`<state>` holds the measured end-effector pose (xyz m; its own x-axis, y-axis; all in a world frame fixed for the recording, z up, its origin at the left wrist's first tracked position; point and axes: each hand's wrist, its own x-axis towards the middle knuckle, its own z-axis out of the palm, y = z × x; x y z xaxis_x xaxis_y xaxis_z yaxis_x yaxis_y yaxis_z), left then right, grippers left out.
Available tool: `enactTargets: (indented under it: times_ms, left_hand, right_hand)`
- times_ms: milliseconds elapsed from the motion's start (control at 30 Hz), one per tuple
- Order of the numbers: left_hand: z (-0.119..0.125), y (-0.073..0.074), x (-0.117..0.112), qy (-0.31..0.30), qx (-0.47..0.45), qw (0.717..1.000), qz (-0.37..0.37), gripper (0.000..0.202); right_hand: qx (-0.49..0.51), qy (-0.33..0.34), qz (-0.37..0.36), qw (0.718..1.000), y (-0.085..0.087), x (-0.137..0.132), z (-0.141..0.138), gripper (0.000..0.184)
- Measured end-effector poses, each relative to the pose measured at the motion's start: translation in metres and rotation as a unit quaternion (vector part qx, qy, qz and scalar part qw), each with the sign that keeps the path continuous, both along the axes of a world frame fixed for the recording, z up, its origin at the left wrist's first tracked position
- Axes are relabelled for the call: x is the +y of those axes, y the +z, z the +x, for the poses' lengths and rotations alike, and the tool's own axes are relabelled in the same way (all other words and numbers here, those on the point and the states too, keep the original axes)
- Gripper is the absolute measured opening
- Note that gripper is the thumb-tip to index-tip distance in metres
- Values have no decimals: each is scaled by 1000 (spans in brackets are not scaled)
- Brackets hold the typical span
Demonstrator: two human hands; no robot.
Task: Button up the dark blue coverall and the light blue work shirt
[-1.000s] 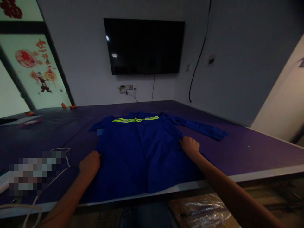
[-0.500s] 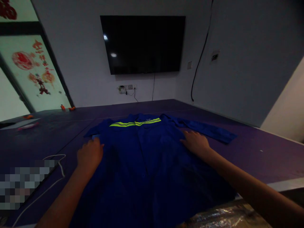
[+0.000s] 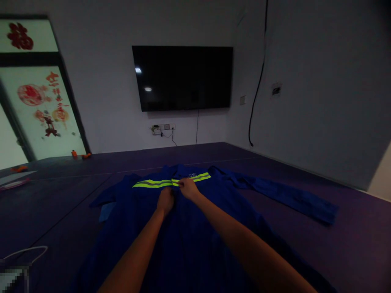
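The jacket point(image 3: 189, 240) lies spread on the purple table point(image 3: 360, 248), front side up, its collar toward the far side and its body running to the near edge of view. Both arms reach forward from the near side and draw together, so that the two hands meet close to the middle of the jacket's chest.

The left hand point(image 3: 165, 200) is on the front opening, just on the near side of the yellow stripe point(image 3: 152, 184). Its fingers are curled in and the back of the hand is turned up; the fingertips are hidden, so I cannot tell whether they grip the cloth. The left forearm slants in from the near left.

The right hand point(image 3: 188, 188) sits slightly farther off and to the right, near the left one but apart from it. Its thumb and fingers come together in a pinch on the jacket's front edge at the stripe, the wrist about level with the knuckles. The right forearm makes a long diagonal from the near right across the jacket.

The right sleeve point(image 3: 290, 198) stretches out to the right across the table; the left sleeve point(image 3: 106, 194) is a short fold, with a lighter blue piece point(image 3: 106, 211) beside it.
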<state>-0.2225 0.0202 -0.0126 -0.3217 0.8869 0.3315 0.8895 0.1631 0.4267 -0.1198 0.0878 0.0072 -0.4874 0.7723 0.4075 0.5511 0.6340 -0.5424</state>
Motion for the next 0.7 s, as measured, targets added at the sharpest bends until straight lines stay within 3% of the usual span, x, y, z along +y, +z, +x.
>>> enactTargets:
  times_ms: [167, 300, 367, 567, 700]
  left_hand:
    - [-13, -18, 28, 81, -15, 996, 26, 29]
    - [-18, -24, 39, 140, -40, 988, 41, 26]
    - [-19, -25, 43, 154, -54, 986, 44, 29]
    - [-25, -28, 50, 85, -86, 992, 46, 34]
    - [-28, -28, 52, 62, -74, 995, 24, 32]
  right_hand:
    - [7, -47, -22, 999, -28, 25, -35, 16]
    - [16, -104, -43, 994, -44, 35, -43, 27]
    - [43, -121, -50, 990, -49, 38, -43, 24]
    - [177, -110, -109, 972, -58, 45, -35, 22]
    - [212, -82, -142, 963, -60, 49, -31, 20]
